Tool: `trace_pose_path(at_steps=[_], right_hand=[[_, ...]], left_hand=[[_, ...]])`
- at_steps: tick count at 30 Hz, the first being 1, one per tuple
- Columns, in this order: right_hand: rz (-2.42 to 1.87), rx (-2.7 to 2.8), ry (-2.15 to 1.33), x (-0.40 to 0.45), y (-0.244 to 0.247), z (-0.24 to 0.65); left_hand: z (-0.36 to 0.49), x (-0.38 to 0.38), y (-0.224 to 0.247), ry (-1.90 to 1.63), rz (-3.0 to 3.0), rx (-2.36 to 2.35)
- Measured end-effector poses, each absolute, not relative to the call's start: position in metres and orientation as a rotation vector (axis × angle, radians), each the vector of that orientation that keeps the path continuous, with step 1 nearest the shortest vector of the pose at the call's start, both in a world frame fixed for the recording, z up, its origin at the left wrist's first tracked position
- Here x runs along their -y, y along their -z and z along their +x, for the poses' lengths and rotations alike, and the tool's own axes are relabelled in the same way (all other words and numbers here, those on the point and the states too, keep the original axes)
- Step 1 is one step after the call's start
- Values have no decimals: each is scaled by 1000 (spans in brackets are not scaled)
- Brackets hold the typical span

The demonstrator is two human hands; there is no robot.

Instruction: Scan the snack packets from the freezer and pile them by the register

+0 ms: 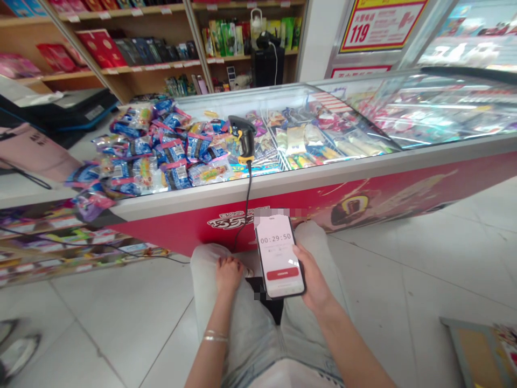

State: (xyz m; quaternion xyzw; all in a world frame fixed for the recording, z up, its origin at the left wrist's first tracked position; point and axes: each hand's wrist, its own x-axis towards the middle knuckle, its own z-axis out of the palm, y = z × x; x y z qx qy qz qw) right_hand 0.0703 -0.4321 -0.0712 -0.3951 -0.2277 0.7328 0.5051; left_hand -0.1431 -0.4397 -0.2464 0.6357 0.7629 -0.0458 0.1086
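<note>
My right hand (317, 277) grips a smartphone (279, 258) upright above my lap, thumb along its right edge. Its lit screen reads 00:29:50 above a red button. Resting on my left knee, my left hand (229, 274) holds nothing, with its fingers lying over the trouser cloth. In front of my knees stands a chest freezer (177, 221) with a red front. A black and yellow barcode scanner (245, 140) lies on its glass top, and the cable hangs down the front. Blue and pink snack packets (169, 151) are heaped left of the scanner.
Wooden shelves (161, 67) with boxed goods stand behind the freezer. On the left is a counter with a pink bag (36, 151) and a black device (76, 110). A dark cable crosses low on the left. A grey-edged box (464, 345) sits on the floor at right.
</note>
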Motion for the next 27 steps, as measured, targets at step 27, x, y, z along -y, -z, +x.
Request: trace_pose_path(at_steps=[27], right_hand=[[-586,654,-2007,425,57,60]], left_hand=[[-138,439,235,155,1829,-2261]])
